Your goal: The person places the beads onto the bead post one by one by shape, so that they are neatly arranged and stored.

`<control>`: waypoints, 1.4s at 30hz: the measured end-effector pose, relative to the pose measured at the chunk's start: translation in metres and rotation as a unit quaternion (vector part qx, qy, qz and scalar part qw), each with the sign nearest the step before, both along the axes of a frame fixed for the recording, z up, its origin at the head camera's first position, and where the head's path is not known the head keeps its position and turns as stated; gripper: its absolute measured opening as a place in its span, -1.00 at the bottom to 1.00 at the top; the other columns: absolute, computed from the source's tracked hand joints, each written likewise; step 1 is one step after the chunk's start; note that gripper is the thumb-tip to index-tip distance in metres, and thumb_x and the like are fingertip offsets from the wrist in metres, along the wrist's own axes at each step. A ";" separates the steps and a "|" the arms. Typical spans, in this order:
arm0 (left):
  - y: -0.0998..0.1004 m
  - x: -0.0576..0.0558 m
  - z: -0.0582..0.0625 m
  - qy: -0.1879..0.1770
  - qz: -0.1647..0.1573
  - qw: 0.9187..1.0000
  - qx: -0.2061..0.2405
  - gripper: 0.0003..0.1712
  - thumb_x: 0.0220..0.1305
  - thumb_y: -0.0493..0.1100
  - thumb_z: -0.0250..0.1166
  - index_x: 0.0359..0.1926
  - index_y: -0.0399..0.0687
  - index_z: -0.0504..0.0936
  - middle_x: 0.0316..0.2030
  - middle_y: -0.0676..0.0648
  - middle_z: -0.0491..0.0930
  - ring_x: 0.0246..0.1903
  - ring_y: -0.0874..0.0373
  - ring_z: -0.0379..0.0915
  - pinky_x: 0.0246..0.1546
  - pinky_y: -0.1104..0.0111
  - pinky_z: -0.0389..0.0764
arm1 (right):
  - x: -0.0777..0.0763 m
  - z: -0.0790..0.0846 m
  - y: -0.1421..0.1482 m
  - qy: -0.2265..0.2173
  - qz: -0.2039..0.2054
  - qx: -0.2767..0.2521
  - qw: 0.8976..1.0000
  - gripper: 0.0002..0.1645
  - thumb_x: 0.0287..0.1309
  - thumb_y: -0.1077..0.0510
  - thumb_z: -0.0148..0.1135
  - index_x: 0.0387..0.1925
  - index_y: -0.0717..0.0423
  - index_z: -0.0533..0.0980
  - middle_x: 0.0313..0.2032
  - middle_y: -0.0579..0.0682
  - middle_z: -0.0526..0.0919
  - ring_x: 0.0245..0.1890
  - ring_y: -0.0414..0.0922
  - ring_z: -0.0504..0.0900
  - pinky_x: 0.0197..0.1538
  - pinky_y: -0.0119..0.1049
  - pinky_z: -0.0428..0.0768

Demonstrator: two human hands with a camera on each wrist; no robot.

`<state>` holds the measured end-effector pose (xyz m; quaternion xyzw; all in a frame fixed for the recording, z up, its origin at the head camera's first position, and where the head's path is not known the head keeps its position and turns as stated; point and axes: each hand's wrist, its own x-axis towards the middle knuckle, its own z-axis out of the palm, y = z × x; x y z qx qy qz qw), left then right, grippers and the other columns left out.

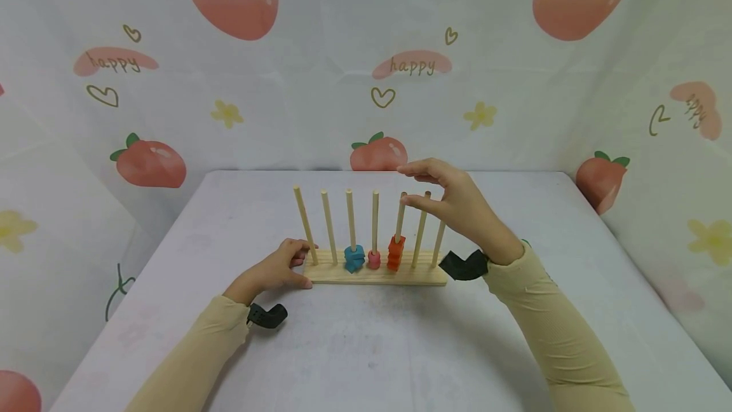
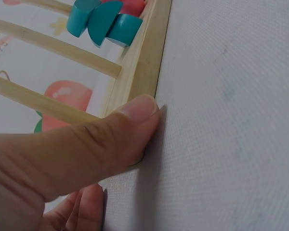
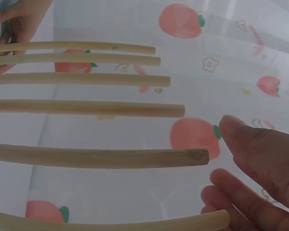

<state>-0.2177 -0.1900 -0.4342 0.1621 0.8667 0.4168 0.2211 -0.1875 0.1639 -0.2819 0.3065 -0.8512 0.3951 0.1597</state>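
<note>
A wooden peg rack with a flat base [image 1: 377,278] and several upright pegs stands on the table. My left hand [image 1: 277,267] holds the base's left end, its thumb [image 2: 103,139] against the front corner and the fingers round toward the back. Blue beads [image 1: 354,259] are stacked on one peg, a pink bead [image 1: 374,262] sits low on the peg to their right, and orange-red beads [image 1: 395,254] are piled on the one after that. High by the tops of the right-hand pegs [image 3: 101,158] is my right hand [image 1: 460,202], thumb and fingers spread apart with nothing between them.
A white cloth covers the table [image 1: 366,348], and a patterned curtain [image 1: 320,81] with fruit prints hangs behind it and at both sides. Black wrist mounts [image 1: 464,266] sit on both forearms. The bare peg tops stick up beneath and beside the right hand.
</note>
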 end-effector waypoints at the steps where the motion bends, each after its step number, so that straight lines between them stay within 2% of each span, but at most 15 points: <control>1: 0.000 0.000 0.000 -0.001 0.001 1.000 -0.001 -0.08 -0.07 -0.22 0.56 0.30 -0.27 0.30 0.15 -0.28 0.16 0.20 -0.12 0.19 0.33 0.00 0.30 | 0.000 0.000 0.000 -0.001 0.000 0.000 1.000 -0.44 0.02 0.21 0.45 0.11 0.11 0.51 0.05 -0.03 0.61 0.07 -0.09 0.58 0.22 -0.19 0.54; 11: 0.002 0.001 0.001 -0.003 0.001 1.000 -0.005 -0.07 -0.06 -0.21 0.56 0.31 -0.28 0.29 0.16 -0.29 0.15 0.21 -0.14 0.18 0.34 0.00 0.29 | 0.000 0.000 0.000 0.000 0.006 -0.007 1.000 -0.43 0.01 0.23 0.45 0.11 0.14 0.51 0.06 0.00 0.60 0.07 -0.07 0.58 0.23 -0.23 0.53; 15: 0.001 0.002 0.001 -0.005 0.001 1.000 0.000 -0.07 -0.05 -0.22 0.55 0.31 -0.29 0.27 0.17 -0.30 0.14 0.23 -0.15 0.16 0.35 0.01 0.28 | -0.002 -0.003 0.000 0.016 0.018 -0.045 0.999 -0.44 0.00 0.31 0.43 0.09 0.20 0.51 0.05 0.03 0.60 0.08 -0.08 0.56 0.21 -0.30 0.54; 18: 0.000 0.001 0.001 -0.002 -0.002 1.000 0.004 -0.07 -0.05 -0.23 0.55 0.31 -0.31 0.27 0.16 -0.31 0.14 0.23 -0.17 0.17 0.35 -0.01 0.28 | -0.002 -0.007 0.001 0.043 0.044 -0.110 0.992 -0.42 -0.02 0.47 0.38 0.10 0.33 0.47 0.09 0.09 0.57 0.14 -0.12 0.52 0.22 -0.31 0.53; 21: 0.000 0.001 0.001 -0.001 -0.003 1.000 0.006 -0.07 -0.06 -0.24 0.55 0.30 -0.32 0.27 0.16 -0.31 0.15 0.23 -0.17 0.18 0.35 -0.02 0.28 | -0.001 -0.011 0.004 0.075 0.069 -0.173 0.980 -0.38 -0.04 0.61 0.28 0.14 0.44 0.40 0.15 0.07 0.53 0.21 -0.15 0.46 0.25 -0.26 0.51; 25: 0.000 0.001 0.000 -0.001 -0.003 1.000 0.003 -0.07 -0.06 -0.23 0.55 0.31 -0.31 0.27 0.15 -0.30 0.16 0.23 -0.17 0.18 0.34 -0.01 0.29 | 0.002 -0.016 0.012 0.101 0.082 -0.216 0.968 -0.35 0.03 0.59 0.22 0.20 0.46 0.32 0.24 0.04 0.45 0.29 -0.05 0.38 0.30 -0.19 0.46; 28: -0.001 0.000 0.000 -0.001 -0.002 1.000 0.003 -0.06 -0.06 -0.22 0.56 0.31 -0.31 0.27 0.15 -0.30 0.16 0.23 -0.17 0.18 0.35 -0.01 0.28 | 0.005 -0.019 0.020 0.105 0.069 -0.214 0.969 -0.29 0.06 0.56 0.23 0.27 0.43 0.25 0.29 0.10 0.38 0.33 0.00 0.32 0.34 -0.21 0.42; 37: -0.001 -0.001 -0.001 0.001 -0.001 1.000 0.000 -0.06 -0.06 -0.23 0.55 0.32 -0.29 0.27 0.15 -0.31 0.15 0.25 -0.20 0.17 0.35 -0.01 0.28 | 0.011 -0.036 0.054 0.080 0.011 -0.157 0.984 0.06 -0.09 0.68 0.21 0.45 0.25 0.06 0.37 0.19 0.26 0.38 -0.06 0.27 0.37 -0.35 0.35; 42: 0.000 0.000 -0.001 0.000 0.000 1.000 -0.001 -0.07 -0.06 -0.23 0.55 0.32 -0.27 0.28 0.14 -0.31 0.15 0.24 -0.19 0.18 0.35 0.00 0.28 | 0.012 -0.051 0.073 0.069 -0.043 -0.139 0.987 0.15 -0.11 0.65 0.26 0.49 0.15 0.01 0.37 0.22 0.24 0.35 -0.20 0.27 0.35 -0.48 0.32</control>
